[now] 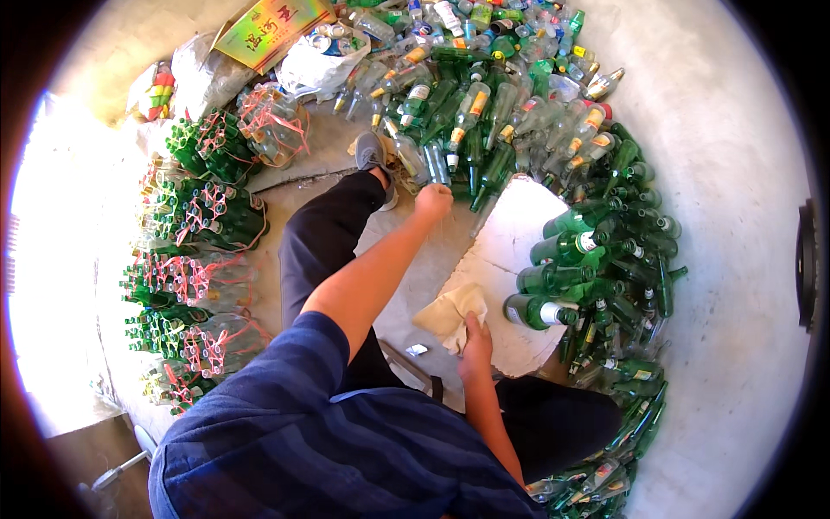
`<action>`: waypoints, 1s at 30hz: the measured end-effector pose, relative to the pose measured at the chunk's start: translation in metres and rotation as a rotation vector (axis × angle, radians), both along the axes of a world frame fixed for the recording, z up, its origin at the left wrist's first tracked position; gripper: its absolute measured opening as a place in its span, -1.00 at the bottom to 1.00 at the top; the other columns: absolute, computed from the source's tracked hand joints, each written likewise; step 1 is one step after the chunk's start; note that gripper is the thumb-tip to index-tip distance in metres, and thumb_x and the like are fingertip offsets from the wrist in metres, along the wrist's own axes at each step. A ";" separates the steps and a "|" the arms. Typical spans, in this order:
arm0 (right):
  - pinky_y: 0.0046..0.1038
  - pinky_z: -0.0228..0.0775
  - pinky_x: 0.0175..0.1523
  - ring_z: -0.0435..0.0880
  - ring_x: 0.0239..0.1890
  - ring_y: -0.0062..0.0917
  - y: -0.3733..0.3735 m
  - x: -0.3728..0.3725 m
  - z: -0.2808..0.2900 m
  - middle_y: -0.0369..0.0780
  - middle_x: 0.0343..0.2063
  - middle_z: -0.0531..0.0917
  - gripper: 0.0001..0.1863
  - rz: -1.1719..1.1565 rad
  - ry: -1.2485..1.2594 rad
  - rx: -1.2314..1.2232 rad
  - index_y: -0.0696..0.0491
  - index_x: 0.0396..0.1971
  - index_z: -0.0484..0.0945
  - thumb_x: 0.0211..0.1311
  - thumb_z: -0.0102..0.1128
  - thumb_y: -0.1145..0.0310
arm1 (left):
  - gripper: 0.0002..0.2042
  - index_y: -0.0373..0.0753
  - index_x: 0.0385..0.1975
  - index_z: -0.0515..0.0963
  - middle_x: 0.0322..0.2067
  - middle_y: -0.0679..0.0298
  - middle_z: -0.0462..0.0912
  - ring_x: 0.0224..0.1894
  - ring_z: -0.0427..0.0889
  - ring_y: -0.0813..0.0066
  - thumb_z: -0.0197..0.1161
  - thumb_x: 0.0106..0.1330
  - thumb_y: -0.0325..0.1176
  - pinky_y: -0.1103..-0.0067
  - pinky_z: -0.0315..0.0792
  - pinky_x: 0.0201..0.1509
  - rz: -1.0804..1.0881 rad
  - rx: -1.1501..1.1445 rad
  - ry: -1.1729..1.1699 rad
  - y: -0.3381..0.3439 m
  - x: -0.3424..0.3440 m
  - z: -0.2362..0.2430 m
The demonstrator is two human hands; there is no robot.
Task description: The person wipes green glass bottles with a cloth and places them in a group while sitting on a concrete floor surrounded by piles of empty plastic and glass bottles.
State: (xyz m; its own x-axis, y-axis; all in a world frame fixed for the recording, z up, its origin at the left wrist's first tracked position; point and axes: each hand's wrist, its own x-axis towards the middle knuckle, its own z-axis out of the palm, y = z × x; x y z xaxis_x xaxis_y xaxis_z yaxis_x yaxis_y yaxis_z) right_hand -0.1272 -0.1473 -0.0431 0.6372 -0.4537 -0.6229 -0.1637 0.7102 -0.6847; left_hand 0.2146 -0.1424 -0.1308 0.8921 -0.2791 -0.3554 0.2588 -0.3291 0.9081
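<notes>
My left hand (433, 204) reaches far forward, its fingers closed on the near end of a clear glass bottle (437, 163) at the edge of the bottle heap. My right hand (475, 346) is closed on a crumpled beige cloth (451, 317). That cloth hangs beside the left edge of a white board (510, 233). Several green bottles lie on their sides along the board's right part; the nearest is a dark green bottle (540, 311) with a white neck label.
Loose glass bottles (519, 108) heap up ahead and curve down the right side. Bundles of bottles tied with pink string (207, 216) stand at the left. Farther back are a white plastic bag (320, 69) and a yellow carton (272, 33). My shoe (372, 151) rests near the heap.
</notes>
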 end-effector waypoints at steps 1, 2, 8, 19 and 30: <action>-0.43 0.51 -0.02 0.64 -0.08 -0.51 0.002 0.005 0.005 -0.21 -0.05 0.64 -0.54 0.005 -0.001 0.008 0.20 0.20 0.45 0.48 0.15 0.21 | -0.81 -0.30 -0.23 0.67 -0.46 0.20 0.72 -0.46 0.72 0.43 0.33 0.16 -0.43 0.50 0.60 -0.29 0.007 0.095 -0.079 0.000 0.018 -0.014; -0.44 0.51 -0.01 0.64 -0.09 -0.51 0.003 0.007 0.008 -0.21 -0.05 0.64 -0.54 0.011 0.014 0.024 0.20 0.20 0.44 0.48 0.15 0.21 | -0.79 -0.29 -0.22 0.67 -0.44 0.19 0.73 -0.45 0.74 0.41 0.34 0.15 -0.40 0.48 0.61 -0.26 0.008 0.189 -0.153 -0.002 0.034 -0.025; -0.45 0.49 0.02 0.62 -0.05 -0.53 -0.002 0.005 0.005 -0.22 -0.04 0.62 -0.53 -0.019 0.116 0.055 0.20 0.21 0.43 0.47 0.16 0.21 | -0.73 -0.20 -0.13 0.65 -0.15 0.00 0.73 -0.03 0.69 -0.01 0.24 0.20 -0.27 0.25 0.54 0.10 -0.062 0.342 -0.181 -0.038 0.081 -0.023; -0.38 0.47 0.16 0.59 0.08 -0.45 -0.011 0.009 0.010 -0.21 0.05 0.59 -0.50 -0.047 0.158 0.148 0.16 0.25 0.39 0.44 0.20 0.21 | -0.42 -0.21 0.26 0.37 0.17 -0.12 0.51 0.20 0.54 -0.08 0.30 0.24 -0.18 0.21 0.44 0.27 -0.019 0.438 -0.319 -0.081 0.149 -0.024; -0.44 0.50 0.09 0.65 -0.03 -0.51 -0.017 0.007 0.000 -0.20 -0.03 0.64 -0.51 -0.017 0.209 0.176 0.21 0.20 0.45 0.42 0.24 0.20 | -0.62 -0.29 -0.01 0.55 -0.22 0.12 0.71 -0.27 0.74 0.28 0.36 0.31 -0.17 0.44 0.61 -0.17 -0.131 0.109 0.041 -0.108 0.182 -0.068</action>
State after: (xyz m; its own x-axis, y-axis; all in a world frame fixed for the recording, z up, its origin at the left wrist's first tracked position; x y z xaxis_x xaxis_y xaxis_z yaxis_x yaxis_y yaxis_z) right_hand -0.1204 -0.1643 -0.0435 0.4797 -0.3360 -0.8106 -0.2759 0.8192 -0.5028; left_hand 0.3965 -0.2504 -0.1986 0.8350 -0.3493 -0.4252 0.2433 -0.4587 0.8546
